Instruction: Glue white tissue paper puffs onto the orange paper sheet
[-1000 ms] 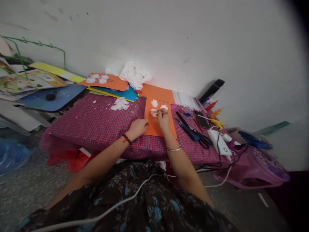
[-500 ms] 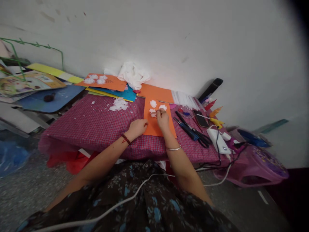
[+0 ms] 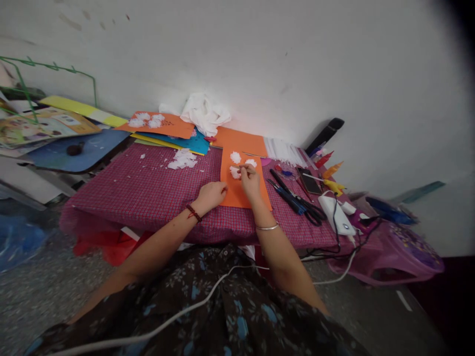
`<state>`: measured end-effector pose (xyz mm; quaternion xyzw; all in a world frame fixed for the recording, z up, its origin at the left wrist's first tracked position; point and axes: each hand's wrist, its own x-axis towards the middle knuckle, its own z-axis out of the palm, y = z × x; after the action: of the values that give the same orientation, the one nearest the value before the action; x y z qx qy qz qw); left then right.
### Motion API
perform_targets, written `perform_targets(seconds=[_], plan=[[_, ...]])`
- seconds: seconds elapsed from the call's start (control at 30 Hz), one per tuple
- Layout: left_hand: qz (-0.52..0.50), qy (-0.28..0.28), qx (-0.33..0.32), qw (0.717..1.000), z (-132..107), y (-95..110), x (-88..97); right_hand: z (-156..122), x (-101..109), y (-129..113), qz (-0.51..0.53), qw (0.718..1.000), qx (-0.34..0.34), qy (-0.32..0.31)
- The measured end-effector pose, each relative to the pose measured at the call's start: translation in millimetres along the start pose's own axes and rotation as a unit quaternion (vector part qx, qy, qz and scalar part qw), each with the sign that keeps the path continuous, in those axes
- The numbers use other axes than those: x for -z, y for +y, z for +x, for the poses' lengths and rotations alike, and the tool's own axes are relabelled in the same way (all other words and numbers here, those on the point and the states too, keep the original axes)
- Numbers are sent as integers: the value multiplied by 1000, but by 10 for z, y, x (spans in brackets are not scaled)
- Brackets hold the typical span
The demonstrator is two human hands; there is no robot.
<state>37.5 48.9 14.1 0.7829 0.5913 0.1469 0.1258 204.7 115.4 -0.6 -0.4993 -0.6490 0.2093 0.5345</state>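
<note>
An orange paper sheet (image 3: 237, 198) lies in front of me on the table, with several white fluffy paper puffs (image 3: 235, 157) on it. Pinched in my right hand (image 3: 251, 182) is a thin brown stick (image 3: 249, 170), its end over the lowest white puff (image 3: 235, 172). My left hand (image 3: 211, 195) rests at the left edge of the sheet with its fingers curled in; no object shows in it. A slim metallic tool (image 3: 253, 154) lies across the top of the sheet.
Scissors (image 3: 313, 212) and blue-handled pliers (image 3: 293, 202) lie to the right, near a phone (image 3: 309, 181), a yellow glue gun (image 3: 334, 187) and a white power bank (image 3: 336, 215). Torn white paper bits (image 3: 182, 159) lie left. Decorated orange card (image 3: 174, 126) and white cloth (image 3: 205, 112) sit behind.
My right hand and the stick have shifted slightly, leaving more of the lowest white puff in sight. The left hand stays at the edge of the sheet.
</note>
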Motion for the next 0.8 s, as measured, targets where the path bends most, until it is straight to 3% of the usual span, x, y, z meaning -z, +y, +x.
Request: perform_targets(seconds=[0.23,0.63,0.8], plan=[[2,-3,5,1000,-18,24,35,-27,18,-5,-33,999,-4,0],[-2,-6,8,1000,-20,35,37,12,18,14,10,999,-33,14],[-11,-3,5,1000,3,-14,2,50,47,17,73,994,-52,69]])
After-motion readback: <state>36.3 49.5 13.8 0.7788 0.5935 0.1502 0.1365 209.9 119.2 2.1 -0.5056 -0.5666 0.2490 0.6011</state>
